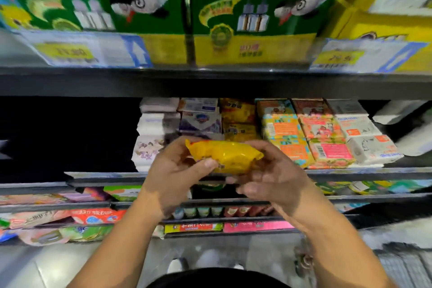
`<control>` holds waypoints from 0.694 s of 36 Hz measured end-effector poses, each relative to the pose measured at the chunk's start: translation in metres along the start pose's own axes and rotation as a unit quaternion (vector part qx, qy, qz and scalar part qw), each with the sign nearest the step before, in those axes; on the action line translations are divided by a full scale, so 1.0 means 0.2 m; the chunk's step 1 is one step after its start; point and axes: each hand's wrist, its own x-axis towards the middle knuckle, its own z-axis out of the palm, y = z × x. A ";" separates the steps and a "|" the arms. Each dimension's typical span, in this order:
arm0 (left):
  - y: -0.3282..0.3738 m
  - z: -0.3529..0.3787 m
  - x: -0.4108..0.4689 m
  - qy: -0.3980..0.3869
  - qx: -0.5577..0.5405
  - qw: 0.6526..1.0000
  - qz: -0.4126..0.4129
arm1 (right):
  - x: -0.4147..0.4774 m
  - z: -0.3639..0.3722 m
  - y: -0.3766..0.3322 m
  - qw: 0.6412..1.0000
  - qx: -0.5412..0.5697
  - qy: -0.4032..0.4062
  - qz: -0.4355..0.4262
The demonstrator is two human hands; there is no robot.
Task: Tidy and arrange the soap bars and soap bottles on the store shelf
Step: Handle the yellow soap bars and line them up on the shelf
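Observation:
A yellow-wrapped soap bar [230,155] is held in front of the middle shelf by both hands. My left hand [174,173] grips its left end, thumb across the front. My right hand [272,177] holds its right end from below with curled fingers. Behind it on the shelf [364,174] lie rows of soap bars: white ones [152,133], blue-white ones [201,121], yellow ones [238,117], orange patterned ones [284,133], pink ones [323,138] and white boxes [367,142].
Green cartons [93,0] and a yellow carton [385,28] stand on the upper shelf with price tags [81,50] along its edge. Lower shelves hold more packets [98,216] and small bottles [203,211]. The left part of the soap shelf is dark. Floor lies below.

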 end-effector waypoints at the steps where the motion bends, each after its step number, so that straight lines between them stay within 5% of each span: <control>1: 0.01 -0.02 0.00 -0.001 -0.004 1.000 0.000 | 0.02 0.03 -0.01 0.998 -0.064 0.024 -0.006; 6: 0.02 -0.12 -0.03 0.041 -0.012 0.999 -0.006 | 0.09 0.15 0.01 0.974 -0.203 0.096 -0.029; 12: 0.10 -0.19 -0.03 0.041 0.075 0.996 0.030 | 0.17 0.31 0.15 0.939 -0.339 0.059 0.014; 17: 0.12 -0.28 -0.06 0.007 0.152 0.985 0.079 | 0.21 0.45 0.24 0.989 -0.146 0.019 0.007; 25: 0.13 -0.48 -0.08 0.017 0.159 0.983 0.086 | 0.18 0.44 0.18 0.984 -0.096 0.141 -0.059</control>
